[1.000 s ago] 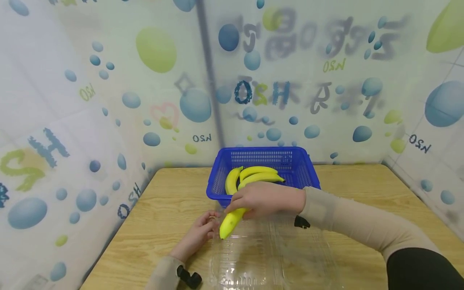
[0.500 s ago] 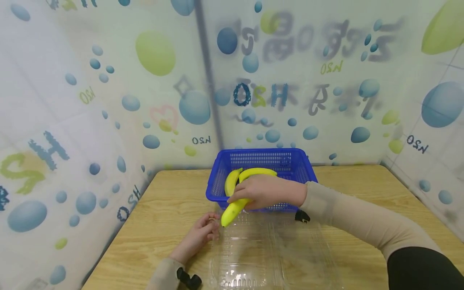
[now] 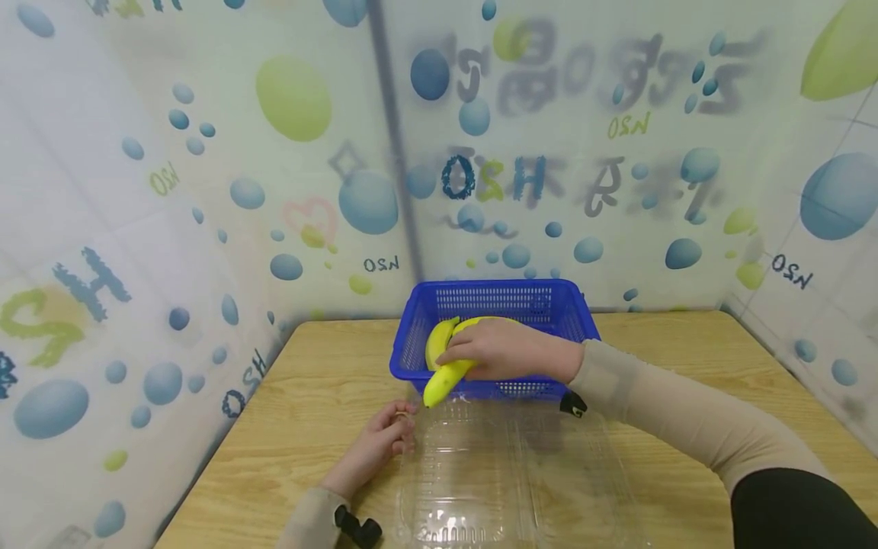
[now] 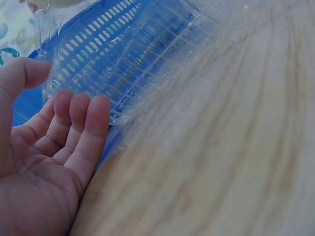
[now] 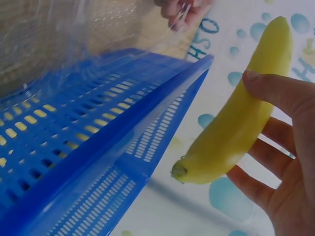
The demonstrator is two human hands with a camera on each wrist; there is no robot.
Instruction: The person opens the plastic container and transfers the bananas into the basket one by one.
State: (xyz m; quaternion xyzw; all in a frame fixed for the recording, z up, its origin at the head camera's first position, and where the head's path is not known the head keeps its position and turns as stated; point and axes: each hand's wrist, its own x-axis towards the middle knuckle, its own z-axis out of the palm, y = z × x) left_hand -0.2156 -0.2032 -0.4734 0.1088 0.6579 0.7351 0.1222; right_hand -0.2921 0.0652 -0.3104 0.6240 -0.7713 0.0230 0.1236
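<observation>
My right hand [image 3: 497,349] holds a yellow banana [image 3: 444,383] between thumb and fingers at the front rim of the blue basket [image 3: 403,328]. In the right wrist view the whole banana [image 5: 235,120] shows, its dark tip angled down beside the basket wall. More bananas [image 3: 439,343] lie inside the basket, partly hidden behind that hand. In front sits a clear plastic clamshell container [image 3: 466,480], spread open on the table. My left hand [image 3: 376,446] holds its far left edge with bent fingers; the left wrist view shows thumb and fingertips at the clear wall [image 4: 138,64].
The wooden table [image 3: 274,457] runs up to a printed curtain [image 3: 329,191] behind the basket. Dark wrist straps [image 3: 357,526] sit on both sleeves. The basket stands just behind the container.
My right hand has carried the banana away from above the container, back and up toward the basket. My left hand stays at the container's edge.
</observation>
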